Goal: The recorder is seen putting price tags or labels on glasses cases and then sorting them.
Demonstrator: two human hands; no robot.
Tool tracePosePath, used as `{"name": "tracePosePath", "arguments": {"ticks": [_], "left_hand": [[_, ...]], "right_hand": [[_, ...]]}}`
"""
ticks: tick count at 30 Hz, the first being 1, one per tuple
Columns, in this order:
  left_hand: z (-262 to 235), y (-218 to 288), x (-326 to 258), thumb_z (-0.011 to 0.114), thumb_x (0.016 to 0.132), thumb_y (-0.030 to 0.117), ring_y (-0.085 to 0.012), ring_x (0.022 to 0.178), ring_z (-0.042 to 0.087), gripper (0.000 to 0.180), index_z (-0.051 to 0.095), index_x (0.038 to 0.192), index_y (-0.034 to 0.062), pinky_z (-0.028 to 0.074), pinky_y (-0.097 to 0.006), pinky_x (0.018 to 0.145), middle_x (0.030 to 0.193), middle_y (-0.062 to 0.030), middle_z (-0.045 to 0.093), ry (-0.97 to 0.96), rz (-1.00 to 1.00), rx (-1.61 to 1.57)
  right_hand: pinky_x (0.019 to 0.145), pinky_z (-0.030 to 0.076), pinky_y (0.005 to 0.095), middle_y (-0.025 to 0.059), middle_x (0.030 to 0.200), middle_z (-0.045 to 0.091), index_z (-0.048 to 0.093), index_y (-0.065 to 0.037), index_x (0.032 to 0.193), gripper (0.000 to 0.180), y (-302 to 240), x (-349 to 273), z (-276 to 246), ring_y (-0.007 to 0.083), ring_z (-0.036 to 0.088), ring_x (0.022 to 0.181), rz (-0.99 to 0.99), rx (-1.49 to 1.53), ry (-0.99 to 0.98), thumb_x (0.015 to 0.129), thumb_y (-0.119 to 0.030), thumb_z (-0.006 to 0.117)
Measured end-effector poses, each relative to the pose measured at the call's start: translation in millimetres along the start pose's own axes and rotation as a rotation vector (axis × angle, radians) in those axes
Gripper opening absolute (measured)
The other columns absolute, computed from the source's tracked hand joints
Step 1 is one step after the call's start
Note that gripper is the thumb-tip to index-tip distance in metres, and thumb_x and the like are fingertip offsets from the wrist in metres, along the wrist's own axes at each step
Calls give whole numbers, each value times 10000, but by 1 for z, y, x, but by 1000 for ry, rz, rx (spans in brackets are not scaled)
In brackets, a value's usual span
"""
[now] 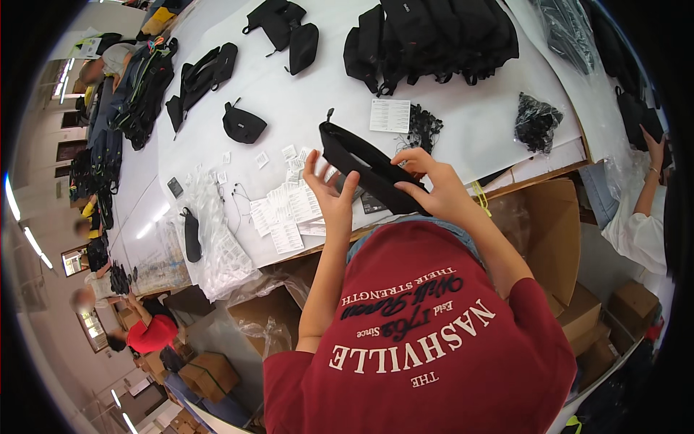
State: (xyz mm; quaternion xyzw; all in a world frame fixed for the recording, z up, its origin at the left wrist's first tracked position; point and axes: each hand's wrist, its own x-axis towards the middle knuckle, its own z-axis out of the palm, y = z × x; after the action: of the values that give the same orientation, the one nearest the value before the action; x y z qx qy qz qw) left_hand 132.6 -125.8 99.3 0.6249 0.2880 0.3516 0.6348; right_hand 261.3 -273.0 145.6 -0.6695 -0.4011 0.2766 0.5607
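A black fabric pouch is held tilted above the near edge of the white table, its long top opening gaping. My right hand grips the pouch's right end, thumb on the near side and fingers at the opening. Close to its left end is my left hand, fingers spread and thumb raised; whether it touches the fabric I cannot tell. Below and left of the pouch lie white printed paper slips. Just beyond sit a white printed card and a tangle of black cords.
Stacked black bags fill the far side. A small black pouch lies left, near clear plastic bags. A plastic packet of black pieces rests right. An open carton stands below the table edge; a co-worker's hand is far right.
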Motion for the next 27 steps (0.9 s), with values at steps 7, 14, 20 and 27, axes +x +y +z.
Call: {"name": "tracePosePath", "arguments": {"ticks": [7,14,20,27], "left_hand": [[-20,-26,-18,641,805,461,-240,1139,491,596,474,1228,75,342,-419,1023,1177,-60,556,-119,-612,-855],[-22,-10,-14,633,820,446,-245,1152,482,591,456,1255,89,335,-418,1031,1213,-60,540,-22,-542,-801],[-28,-2,-12,658,831,352,-238,1139,489,548,450,1259,82,355,-411,1018,1211,-48,539,42,-521,-847],[-10,25,-13,681,819,216,-225,1065,538,538,429,1268,57,439,-375,935,1139,-75,562,-20,-429,-694]], "right_hand": [[675,464,284,69,864,611,599,-47,939,172,-20,0,7,191,591,744,-144,-56,-69,776,-3,632],[583,431,273,57,780,592,628,-59,950,175,-18,-9,-6,175,561,660,-163,-157,-44,783,-9,623],[636,423,261,33,793,593,605,-73,1014,223,-14,-20,-11,133,553,708,45,45,-158,793,-47,623],[735,413,257,48,916,622,589,-40,1090,253,-22,-3,-14,121,548,830,-68,52,-4,848,-111,583]]}}
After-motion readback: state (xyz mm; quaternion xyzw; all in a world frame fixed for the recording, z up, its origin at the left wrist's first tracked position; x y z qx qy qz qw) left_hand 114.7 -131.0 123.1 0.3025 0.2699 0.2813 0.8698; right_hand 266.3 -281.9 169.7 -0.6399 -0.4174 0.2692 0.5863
